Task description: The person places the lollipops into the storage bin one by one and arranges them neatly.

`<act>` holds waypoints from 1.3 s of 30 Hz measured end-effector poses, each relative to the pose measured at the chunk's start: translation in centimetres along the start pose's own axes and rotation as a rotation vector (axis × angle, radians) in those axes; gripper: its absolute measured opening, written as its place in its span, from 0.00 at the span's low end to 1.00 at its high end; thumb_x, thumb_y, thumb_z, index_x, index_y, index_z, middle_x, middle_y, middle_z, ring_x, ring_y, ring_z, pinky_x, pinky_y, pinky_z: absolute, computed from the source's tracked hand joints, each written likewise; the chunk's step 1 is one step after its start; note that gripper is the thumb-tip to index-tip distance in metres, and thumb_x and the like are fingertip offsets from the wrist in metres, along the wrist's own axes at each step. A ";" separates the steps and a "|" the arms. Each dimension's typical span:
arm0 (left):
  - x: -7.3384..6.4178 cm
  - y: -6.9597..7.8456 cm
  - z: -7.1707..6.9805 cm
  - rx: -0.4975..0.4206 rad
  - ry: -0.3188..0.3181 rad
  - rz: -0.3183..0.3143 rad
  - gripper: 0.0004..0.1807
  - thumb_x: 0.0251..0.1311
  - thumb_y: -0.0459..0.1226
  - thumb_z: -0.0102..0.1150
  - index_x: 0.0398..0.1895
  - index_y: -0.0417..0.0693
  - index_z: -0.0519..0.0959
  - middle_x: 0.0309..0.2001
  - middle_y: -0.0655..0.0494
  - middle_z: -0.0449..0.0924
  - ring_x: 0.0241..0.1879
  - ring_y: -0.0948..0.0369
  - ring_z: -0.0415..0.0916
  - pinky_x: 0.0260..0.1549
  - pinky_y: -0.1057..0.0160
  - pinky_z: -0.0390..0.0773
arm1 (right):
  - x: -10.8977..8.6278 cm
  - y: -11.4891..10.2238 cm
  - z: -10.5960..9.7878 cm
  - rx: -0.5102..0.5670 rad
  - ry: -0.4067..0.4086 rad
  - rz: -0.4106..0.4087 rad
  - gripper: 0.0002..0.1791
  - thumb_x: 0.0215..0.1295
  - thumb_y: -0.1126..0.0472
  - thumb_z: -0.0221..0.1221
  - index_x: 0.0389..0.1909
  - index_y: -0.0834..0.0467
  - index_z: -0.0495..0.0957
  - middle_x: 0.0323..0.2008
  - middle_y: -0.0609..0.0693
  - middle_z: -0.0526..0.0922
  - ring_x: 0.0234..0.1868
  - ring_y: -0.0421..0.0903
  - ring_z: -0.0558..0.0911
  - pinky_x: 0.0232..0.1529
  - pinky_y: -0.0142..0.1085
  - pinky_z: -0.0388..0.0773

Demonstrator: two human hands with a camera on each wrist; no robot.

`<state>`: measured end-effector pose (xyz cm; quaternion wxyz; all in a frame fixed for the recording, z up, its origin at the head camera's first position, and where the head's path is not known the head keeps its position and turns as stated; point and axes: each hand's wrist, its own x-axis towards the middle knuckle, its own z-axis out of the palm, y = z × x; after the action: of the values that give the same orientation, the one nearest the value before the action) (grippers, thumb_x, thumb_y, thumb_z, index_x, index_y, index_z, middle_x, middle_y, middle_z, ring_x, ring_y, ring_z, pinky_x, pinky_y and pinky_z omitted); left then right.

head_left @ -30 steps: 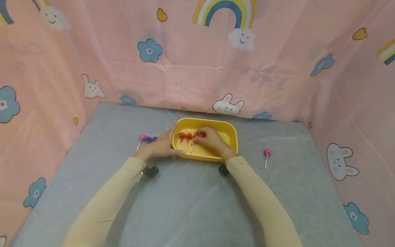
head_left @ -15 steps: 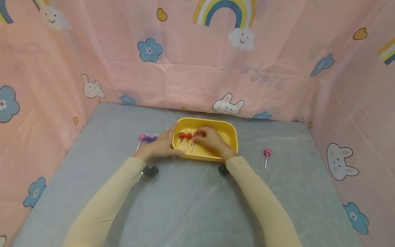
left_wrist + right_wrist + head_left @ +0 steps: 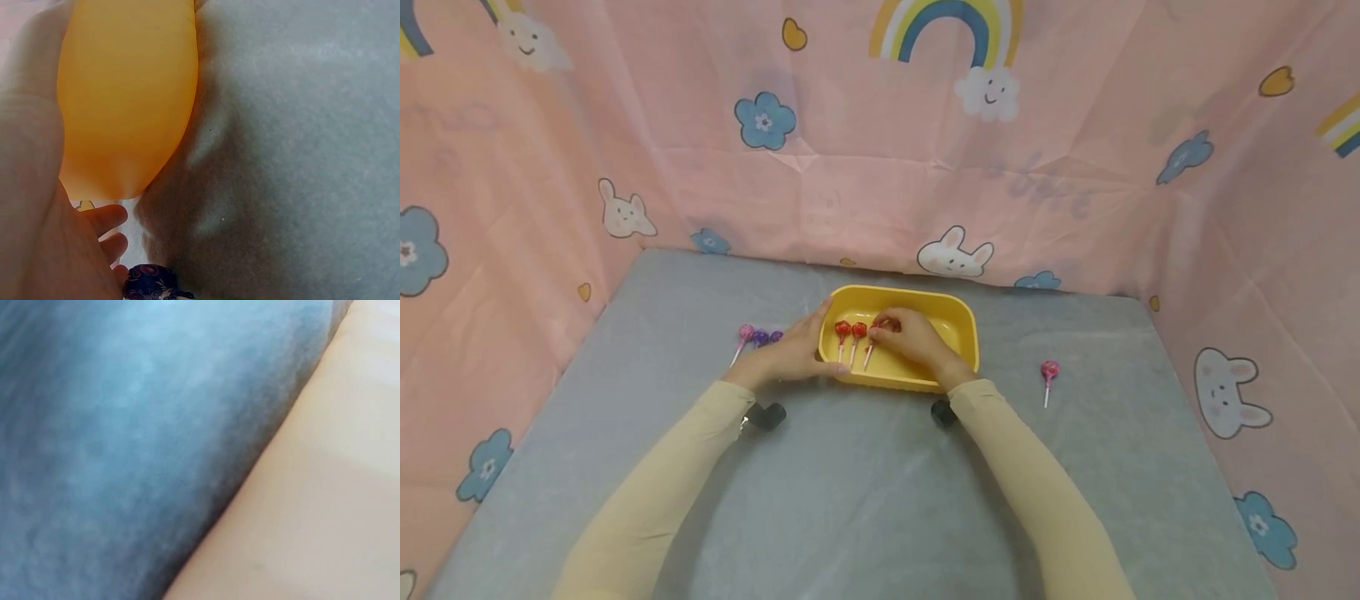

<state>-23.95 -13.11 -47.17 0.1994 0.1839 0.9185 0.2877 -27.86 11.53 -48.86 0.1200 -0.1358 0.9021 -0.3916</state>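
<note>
Spanning the left end of the yellow tray (image 3: 895, 382), the left hand (image 3: 786, 354) is spread wide, thumb at the front rim. The right hand (image 3: 913, 337) reaches inside, thumb and fingertips bent together, pinching the third red lollipop (image 3: 869, 353) near its head. Two red lollipops (image 3: 858, 332) lie just left of it in the tray, sticks toward the person.

Markings: faint lettering on the pink curtain (image 3: 865, 192) is too pale to read; wrapper print is too small.

Clearance: the tray's back rim stands near the curtain's foot; gray cloth (image 3: 880, 492) extends from its front wall toward the person. A bright pink lollipop (image 3: 1050, 372) lies well apart at right.

Obstructed: the left hand partly covers a pale pink lollipop (image 3: 746, 333) and two purple lollipops (image 3: 761, 338) beside the tray. The left wrist view cuts off a dark wrapper (image 3: 150, 281) at its lower edge; the right wrist view is blurred.
</note>
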 end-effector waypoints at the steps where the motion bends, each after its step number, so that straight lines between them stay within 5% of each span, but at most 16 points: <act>1: 0.0 0.0 0.0 0.002 -0.001 0.001 0.71 0.49 0.69 0.63 0.77 0.64 0.19 0.82 0.47 0.33 0.80 0.44 0.39 0.77 0.41 0.48 | 0.0 0.0 0.0 0.002 0.000 0.003 0.18 0.64 0.45 0.64 0.47 0.52 0.82 0.38 0.50 0.80 0.42 0.48 0.76 0.45 0.36 0.73; 15: 0.0 0.0 -0.1 0.023 -0.002 0.019 0.71 0.49 0.70 0.62 0.78 0.59 0.21 0.81 0.45 0.35 0.80 0.43 0.39 0.77 0.41 0.46 | 0.1 0.6 -0.6 -0.034 0.041 -0.024 0.22 0.66 0.44 0.62 0.52 0.55 0.80 0.41 0.52 0.82 0.44 0.49 0.76 0.51 0.39 0.77; 30: -0.1 0.5 -0.3 0.016 -0.006 0.006 0.71 0.49 0.68 0.64 0.78 0.61 0.20 0.82 0.47 0.33 0.80 0.45 0.39 0.77 0.42 0.47 | -1.5 -0.6 -3.8 -0.079 0.054 -0.024 0.23 0.70 0.45 0.58 0.58 0.54 0.77 0.48 0.51 0.80 0.49 0.49 0.75 0.55 0.42 0.77; 39: -0.1 0.4 -0.3 0.013 -0.010 -0.007 0.71 0.48 0.69 0.64 0.77 0.62 0.20 0.82 0.48 0.32 0.80 0.45 0.38 0.77 0.42 0.47 | -2.8 -1.2 -6.1 -0.136 0.140 -0.153 0.21 0.68 0.49 0.61 0.55 0.57 0.80 0.49 0.55 0.82 0.52 0.52 0.77 0.60 0.48 0.75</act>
<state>-23.92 -12.98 -46.72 0.2036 0.1834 0.9200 0.2802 -27.00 15.85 -43.62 0.0169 -0.1840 0.9198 -0.3461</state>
